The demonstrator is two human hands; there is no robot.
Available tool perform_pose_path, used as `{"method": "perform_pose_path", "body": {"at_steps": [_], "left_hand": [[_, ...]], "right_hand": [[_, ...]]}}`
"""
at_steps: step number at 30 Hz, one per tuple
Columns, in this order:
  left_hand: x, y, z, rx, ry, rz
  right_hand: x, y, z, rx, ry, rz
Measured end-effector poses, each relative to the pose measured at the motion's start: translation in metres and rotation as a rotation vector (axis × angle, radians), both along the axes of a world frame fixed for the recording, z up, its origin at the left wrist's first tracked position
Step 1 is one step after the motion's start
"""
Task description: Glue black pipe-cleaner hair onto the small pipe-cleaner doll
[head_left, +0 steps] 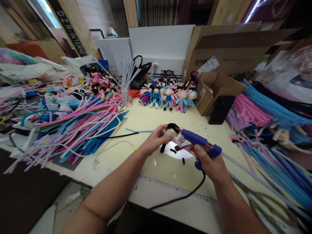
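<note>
My left hand [154, 140] is closed around a small doll head [172, 130] with black fuzzy hair, held above the pale yellow table [156, 165]. My right hand [210, 162] grips a blue glue gun [201, 143], its nozzle touching the doll head. A black cord [185, 195] runs from the gun toward the table's front edge. Small black bits lie on a shiny round patch [176, 152] under the hands.
A big heap of coloured pipe cleaners [80, 130] covers the left side; more lie at the right [263, 113]. Finished little dolls [168, 94] stand in a row at the back. A cardboard box [214, 91] and a black phone [220, 109] sit behind-right.
</note>
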State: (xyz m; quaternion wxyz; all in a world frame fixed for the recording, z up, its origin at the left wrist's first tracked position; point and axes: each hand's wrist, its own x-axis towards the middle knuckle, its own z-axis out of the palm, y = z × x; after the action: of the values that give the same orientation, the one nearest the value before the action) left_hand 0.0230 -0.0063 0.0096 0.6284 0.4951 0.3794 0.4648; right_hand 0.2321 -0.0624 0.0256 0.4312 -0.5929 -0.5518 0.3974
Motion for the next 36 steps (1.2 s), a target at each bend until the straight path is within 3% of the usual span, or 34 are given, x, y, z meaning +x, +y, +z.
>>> {"method": "perform_pose_path", "body": {"at_steps": [11,20,26,36], "left_hand": [[0.000,0.001,0.000,-0.005,-0.012,-0.005],[0.000,0.000,0.001,-0.010,-0.051,-0.028],[0.000,0.001,0.000,0.023,-0.027,-0.014],[0.000,0.001,-0.001,0.062,0.018,0.021]], "right_hand": [[0.001,0.003,-0.003,0.005,0.007,0.034],[-0.005,0.000,0.007,0.047,0.027,0.029],[0.000,0.004,0.000,0.043,0.005,0.062],[-0.006,-0.001,0.005,-0.037,0.035,-0.032]]}}
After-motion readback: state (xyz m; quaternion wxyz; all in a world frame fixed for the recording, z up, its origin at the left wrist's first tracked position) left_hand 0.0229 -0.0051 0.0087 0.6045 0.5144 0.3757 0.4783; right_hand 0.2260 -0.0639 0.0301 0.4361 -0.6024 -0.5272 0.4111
